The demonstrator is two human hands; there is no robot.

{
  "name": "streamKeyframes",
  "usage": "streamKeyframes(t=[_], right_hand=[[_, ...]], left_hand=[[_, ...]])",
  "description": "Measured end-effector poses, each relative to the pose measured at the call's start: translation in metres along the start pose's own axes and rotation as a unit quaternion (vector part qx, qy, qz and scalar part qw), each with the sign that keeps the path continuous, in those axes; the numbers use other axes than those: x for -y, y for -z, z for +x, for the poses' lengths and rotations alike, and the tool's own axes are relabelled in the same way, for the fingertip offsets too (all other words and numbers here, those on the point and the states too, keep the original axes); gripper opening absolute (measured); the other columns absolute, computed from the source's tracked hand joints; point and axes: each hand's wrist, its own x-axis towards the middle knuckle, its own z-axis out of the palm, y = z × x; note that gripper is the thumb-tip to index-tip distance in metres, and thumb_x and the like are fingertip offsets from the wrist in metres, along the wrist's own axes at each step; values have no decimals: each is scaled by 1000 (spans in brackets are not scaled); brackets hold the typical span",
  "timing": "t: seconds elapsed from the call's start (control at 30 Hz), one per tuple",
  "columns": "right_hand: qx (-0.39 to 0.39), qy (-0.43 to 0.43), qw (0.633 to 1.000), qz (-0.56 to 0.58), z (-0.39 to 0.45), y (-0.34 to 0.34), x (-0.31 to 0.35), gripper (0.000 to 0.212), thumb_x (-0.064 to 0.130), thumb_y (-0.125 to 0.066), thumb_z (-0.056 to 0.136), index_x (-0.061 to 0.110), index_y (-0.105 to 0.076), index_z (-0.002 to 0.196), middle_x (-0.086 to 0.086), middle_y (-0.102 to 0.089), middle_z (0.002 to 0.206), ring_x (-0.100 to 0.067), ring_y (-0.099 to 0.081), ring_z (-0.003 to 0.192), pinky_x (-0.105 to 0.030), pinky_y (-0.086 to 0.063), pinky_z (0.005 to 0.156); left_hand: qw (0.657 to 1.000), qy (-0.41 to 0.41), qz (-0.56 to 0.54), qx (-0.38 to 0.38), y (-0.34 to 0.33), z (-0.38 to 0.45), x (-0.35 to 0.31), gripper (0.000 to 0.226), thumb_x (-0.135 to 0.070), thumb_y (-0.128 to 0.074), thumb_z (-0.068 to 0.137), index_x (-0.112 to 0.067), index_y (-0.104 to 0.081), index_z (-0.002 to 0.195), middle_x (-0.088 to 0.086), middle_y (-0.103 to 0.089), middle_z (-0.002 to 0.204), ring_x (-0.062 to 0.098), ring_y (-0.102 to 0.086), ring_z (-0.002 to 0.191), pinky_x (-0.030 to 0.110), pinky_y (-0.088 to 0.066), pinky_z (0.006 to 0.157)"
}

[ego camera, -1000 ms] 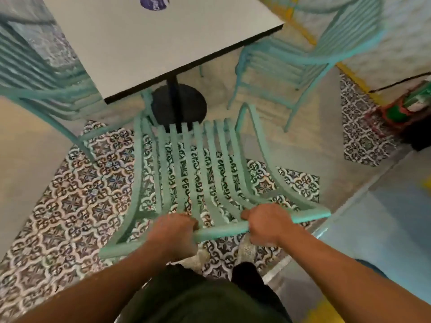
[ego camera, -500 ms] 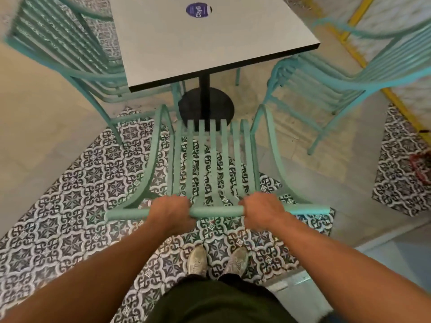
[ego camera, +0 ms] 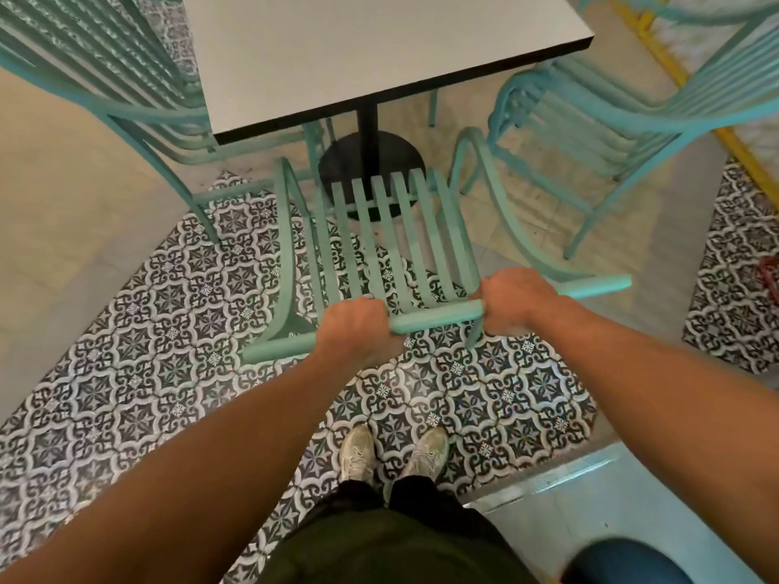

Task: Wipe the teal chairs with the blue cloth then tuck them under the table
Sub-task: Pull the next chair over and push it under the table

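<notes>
Three teal chairs (ego camera: 392,229); left hand (ego camera: 358,328), right hand (ego camera: 512,299) clasp one.

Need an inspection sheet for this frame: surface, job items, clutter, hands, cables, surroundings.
Surface: white table with a dark edge, on a black pedestal base; the visible top is bare.
Job's things: held chair faces the table, its seat front at the base, not yet under the top. Left chair and right chair stand at the table's sides. No blue cloth seen.
Clutter: red item at the right edge, too cropped to identify.
Hands: left hand and right hand both grip the held chair's top rail.
Cables: nothing seen.
Surroundings: patterned tile floor, plain beige floor beyond, yellow line at upper right.
</notes>
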Motion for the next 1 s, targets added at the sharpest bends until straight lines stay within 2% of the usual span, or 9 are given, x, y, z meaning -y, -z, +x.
streamKeyframes(t=[0.13,0.37,0.53,0.63,0.77,0.9,1.0], right_hand=[[-6,-2,1000,2,12,4,-13,35,24,-62,80,33,-66,113,11,-60,68,-5,-58,62,-21,-46,55],[-22,8,1000,-17,34,17,-31,33,23,-63,76,27,-67,109,7,-61,73,-10,-60,68,-29,-56,69],[-31,7,999,-27,49,24,-40,24,26,-64,77,27,-68,100,5,-60,70,-11,-58,64,-25,-50,60],[-45,12,998,-32,57,27,-45,22,32,-65,77,27,-68,97,6,-59,69,-12,-56,63,-22,-40,54],[-54,31,997,-42,64,36,-49,20,24,-60,75,23,-67,93,2,-58,70,-15,-56,65,-25,-41,58],[-62,45,996,-39,72,43,-55,16,21,-58,77,21,-64,92,2,-56,70,-11,-52,61,-25,-40,57],[-55,52,996,-40,77,49,-59,13,21,-59,78,22,-61,91,1,-56,71,-11,-52,62,-25,-40,57]], left_hand=[[1000,11,-5,-12,4,14,-5,37,-55,-54,87,-19,-59,93,-5,-56,72,13,-60,67,31,-57,69],[1000,20,-1,-23,8,41,-9,47,-64,-51,87,-19,-59,91,-4,-57,72,12,-59,63,31,-59,65],[999,30,-6,-33,15,54,-8,51,-67,-50,85,-18,-61,94,-2,-58,74,15,-61,69,35,-58,70],[999,30,-12,-35,21,60,-8,52,-67,-51,84,-17,-62,96,-2,-59,75,16,-62,70,35,-59,70],[998,31,-27,-46,28,69,-5,47,-64,-54,86,-18,-60,90,-3,-57,69,11,-56,59,26,-52,54],[998,41,-30,-49,32,78,-4,51,-67,-54,84,-18,-62,90,-2,-60,70,14,-61,62,31,-59,62],[997,45,-28,-60,34,86,-5,51,-68,-55,83,-18,-62,89,-2,-59,69,13,-59,61,31,-58,62]])
